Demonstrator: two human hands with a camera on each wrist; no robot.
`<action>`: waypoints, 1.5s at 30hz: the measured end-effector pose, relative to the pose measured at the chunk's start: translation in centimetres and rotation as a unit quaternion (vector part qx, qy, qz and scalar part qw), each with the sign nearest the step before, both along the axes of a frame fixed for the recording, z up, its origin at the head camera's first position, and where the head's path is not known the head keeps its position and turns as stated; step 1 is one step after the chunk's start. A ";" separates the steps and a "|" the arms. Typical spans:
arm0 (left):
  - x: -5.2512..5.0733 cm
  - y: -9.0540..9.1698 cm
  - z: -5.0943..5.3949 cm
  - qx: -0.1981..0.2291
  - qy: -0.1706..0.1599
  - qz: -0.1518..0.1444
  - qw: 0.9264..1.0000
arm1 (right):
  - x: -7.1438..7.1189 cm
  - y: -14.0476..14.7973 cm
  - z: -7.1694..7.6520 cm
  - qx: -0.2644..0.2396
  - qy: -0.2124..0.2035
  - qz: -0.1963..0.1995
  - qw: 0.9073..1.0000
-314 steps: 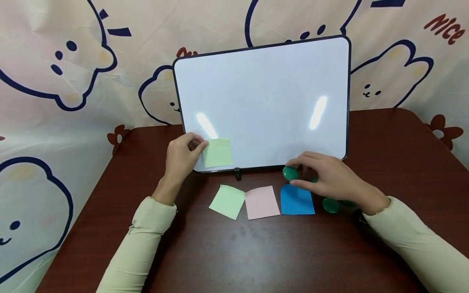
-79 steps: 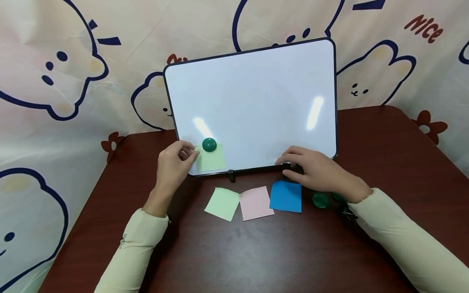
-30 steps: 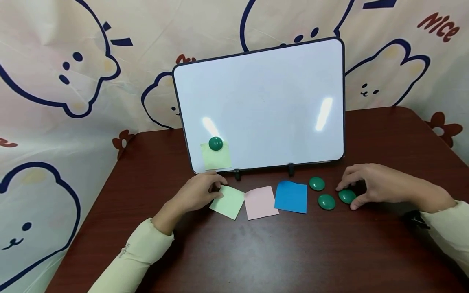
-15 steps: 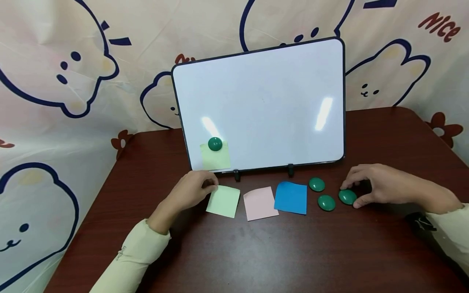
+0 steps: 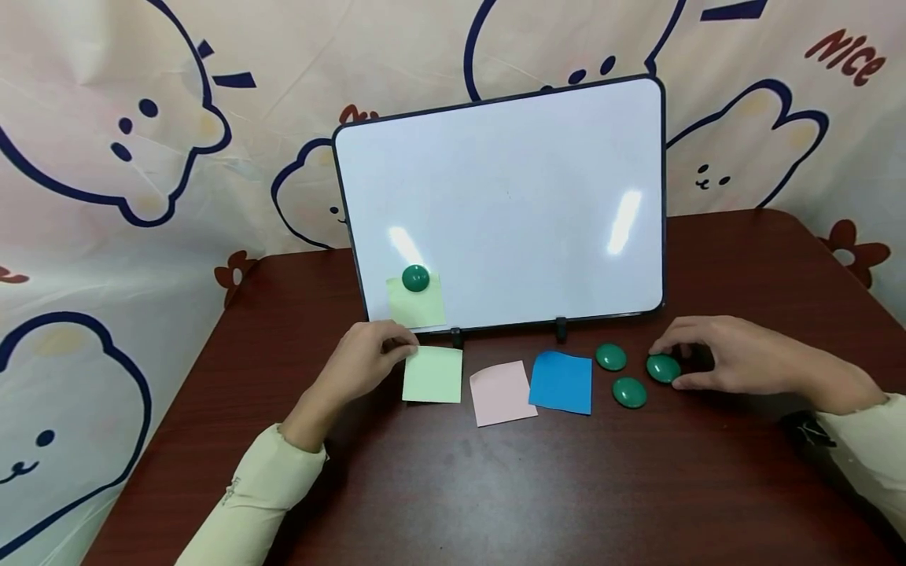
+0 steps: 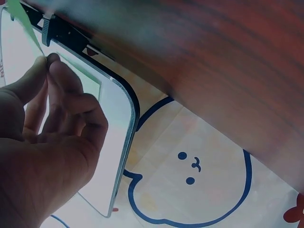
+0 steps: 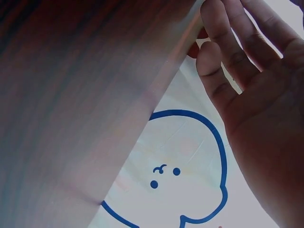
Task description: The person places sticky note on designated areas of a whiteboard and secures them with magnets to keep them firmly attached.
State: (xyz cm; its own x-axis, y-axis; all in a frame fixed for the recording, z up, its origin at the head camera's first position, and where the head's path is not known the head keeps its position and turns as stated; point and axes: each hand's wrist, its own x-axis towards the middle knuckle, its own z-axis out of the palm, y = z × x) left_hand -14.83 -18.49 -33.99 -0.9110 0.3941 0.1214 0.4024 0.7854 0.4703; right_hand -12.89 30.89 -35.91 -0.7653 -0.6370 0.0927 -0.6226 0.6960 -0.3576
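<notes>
Between thumb and fingers, my left hand (image 5: 366, 360) pinches the left edge of a light green sticky note (image 5: 432, 375), lifted in front of the whiteboard (image 5: 510, 204). In the left wrist view, the note (image 6: 24, 21) runs up from the pinching fingertips (image 6: 40, 61). On the right, my right hand (image 5: 736, 358) grips a round green magnet (image 5: 663, 368) by its sides. That magnet does not show in the right wrist view. Another green note (image 5: 416, 308) is on the board's lower left under a green magnet (image 5: 415, 278).
A pink sticky note (image 5: 502, 395) and a blue one (image 5: 561, 383) lie on the dark table (image 5: 481, 487), slightly overlapping. Two loose green magnets (image 5: 611, 357) lie right of them. Black clips (image 5: 561, 330) support the board's lower edge. A patterned curtain (image 5: 283, 63) hangs behind.
Over the last second my left hand took the green note from beside the pink one and raised it. Earlier, a magnet went onto the board's note. My right hand nudged its magnet up-left.
</notes>
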 end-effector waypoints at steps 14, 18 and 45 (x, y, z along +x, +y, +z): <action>-0.1 0.0 0.2 0.049 0.028 0.029 0.998 | -0.1 -0.4 0.3 0.005 0.012 -0.023 1.000; 0.0 -0.1 0.2 0.063 0.048 0.034 0.996 | -0.2 -0.6 0.3 0.009 0.024 -0.026 0.999; -0.7 1.2 0.5 0.099 0.060 0.047 0.992 | -1.6 -2.7 0.5 -0.015 0.095 -0.001 0.995</action>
State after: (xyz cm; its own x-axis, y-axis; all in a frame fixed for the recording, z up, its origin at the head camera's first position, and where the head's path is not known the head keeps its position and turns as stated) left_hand -15.51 -17.27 -33.51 -0.9167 0.2664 0.2978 0.3947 0.7189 0.5721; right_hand -14.45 28.17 -35.42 -0.7331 -0.6307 0.2547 -0.6800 0.6879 -0.2537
